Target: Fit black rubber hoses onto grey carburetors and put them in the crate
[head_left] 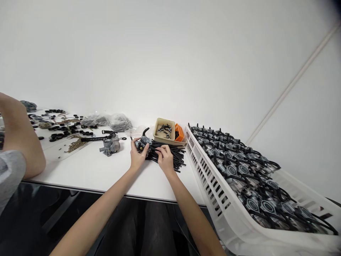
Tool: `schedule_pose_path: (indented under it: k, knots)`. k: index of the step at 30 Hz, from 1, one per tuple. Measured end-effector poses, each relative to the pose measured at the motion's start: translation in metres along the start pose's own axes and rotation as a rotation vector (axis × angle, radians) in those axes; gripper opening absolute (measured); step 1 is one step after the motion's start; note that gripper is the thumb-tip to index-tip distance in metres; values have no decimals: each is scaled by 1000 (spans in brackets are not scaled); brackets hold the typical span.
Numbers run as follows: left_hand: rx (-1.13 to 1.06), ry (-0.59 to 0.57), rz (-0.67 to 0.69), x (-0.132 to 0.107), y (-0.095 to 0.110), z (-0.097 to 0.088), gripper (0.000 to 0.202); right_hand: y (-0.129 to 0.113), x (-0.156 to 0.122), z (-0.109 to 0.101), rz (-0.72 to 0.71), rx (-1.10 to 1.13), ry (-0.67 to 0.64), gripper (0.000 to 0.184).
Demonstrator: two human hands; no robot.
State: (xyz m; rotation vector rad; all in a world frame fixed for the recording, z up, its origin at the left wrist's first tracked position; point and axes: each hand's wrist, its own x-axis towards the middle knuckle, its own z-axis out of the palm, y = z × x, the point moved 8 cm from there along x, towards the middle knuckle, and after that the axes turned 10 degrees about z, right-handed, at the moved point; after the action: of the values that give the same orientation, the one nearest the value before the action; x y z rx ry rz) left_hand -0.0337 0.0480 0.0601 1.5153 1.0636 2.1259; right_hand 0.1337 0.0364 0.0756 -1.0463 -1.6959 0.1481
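My left hand [137,155] is closed around a small grey metal carburetor [142,143] with a curved black hose sticking up from it. It rests on the white table [87,170]. My right hand [165,158] lies on a pile of short black rubber hoses [174,155] just right of the carburetor, with its fingers pinching into the pile. What the fingers hold is hidden.
A second carburetor [110,145] lies to the left. A beige tray [164,131] and orange box [179,133] sit behind the hoses. A white crate [213,177] of several carburetors fills the right. Black rings, bagged parts [120,122] and another person's arm [20,138] are at left.
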Motion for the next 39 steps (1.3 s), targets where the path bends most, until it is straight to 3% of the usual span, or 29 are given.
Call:
schedule_pose_path:
  k: [12, 20, 31, 33, 36, 39]
  knots:
    - [-223, -35, -121, -3, -17, 9, 43, 9, 2, 10, 164, 379, -106, 16]
    - [-294, -71, -172, -5, -18, 13, 40, 13, 7, -2, 210, 304, -1, 14]
    - [-341, -52, -191, -5, -20, 14, 39, 8, 5, 2, 156, 236, -68, 14]
    - [-366, -54, -215, -5, -22, 15, 38, 8, 5, 4, 171, 280, -89, 24]
    - [-388, -69, -228, -6, -22, 17, 38, 11, 4, 11, 249, 443, -140, 52]
    - [-409, -118, -227, -8, -18, 22, 37, 18, 4, 24, 358, 639, -218, 60]
